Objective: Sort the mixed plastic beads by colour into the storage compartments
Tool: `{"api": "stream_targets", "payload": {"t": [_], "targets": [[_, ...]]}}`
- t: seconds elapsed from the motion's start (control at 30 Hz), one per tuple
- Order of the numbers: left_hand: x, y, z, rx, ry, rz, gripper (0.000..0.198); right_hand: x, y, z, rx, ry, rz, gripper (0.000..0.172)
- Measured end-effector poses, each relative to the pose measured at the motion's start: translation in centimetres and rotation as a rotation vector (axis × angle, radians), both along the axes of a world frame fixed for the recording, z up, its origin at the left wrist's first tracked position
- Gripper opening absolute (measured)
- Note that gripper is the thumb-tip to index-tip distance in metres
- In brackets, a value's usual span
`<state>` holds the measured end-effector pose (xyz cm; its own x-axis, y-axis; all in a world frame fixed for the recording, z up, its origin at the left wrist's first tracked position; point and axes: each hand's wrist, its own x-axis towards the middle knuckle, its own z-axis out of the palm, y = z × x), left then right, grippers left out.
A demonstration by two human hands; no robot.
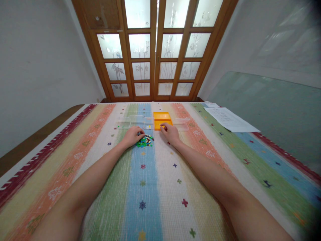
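A small heap of tiny coloured bricks (145,141) lies on the striped cloth, far out from me. My left hand (132,135) rests at the heap's left edge with its fingers curled onto the pieces. My right hand (170,132) is just right of the heap, its fingertips pinched together at the near rim of an orange tray (162,117). What either hand holds is too small to make out. Clear plastic trays (127,122) lie in a row to the left and right of the orange one.
The striped cloth (150,187) covers the whole table. A printed sheet of paper (229,119) lies at the far right. Wooden doors with frosted glass (155,50) stand beyond the table's far edge, and a glass panel leans on the right wall.
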<state>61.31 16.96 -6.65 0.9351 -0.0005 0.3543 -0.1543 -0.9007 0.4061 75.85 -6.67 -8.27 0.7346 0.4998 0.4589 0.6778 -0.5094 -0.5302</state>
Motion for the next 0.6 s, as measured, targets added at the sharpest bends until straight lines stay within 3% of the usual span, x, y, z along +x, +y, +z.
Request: {"api": "stream_targets", "payload": {"t": [0.27,0.6], "targets": [[0.01,0.0,-0.18,-0.127,0.031,0.048,0.017,-0.37,0.1,-0.18,-0.008,0.001,0.057,0.024],[-0.16,0.5,-0.09,0.048,0.012,-0.043,0.015,-0.99,0.22,-0.22,-0.02,-0.01,0.143,0.02]]}}
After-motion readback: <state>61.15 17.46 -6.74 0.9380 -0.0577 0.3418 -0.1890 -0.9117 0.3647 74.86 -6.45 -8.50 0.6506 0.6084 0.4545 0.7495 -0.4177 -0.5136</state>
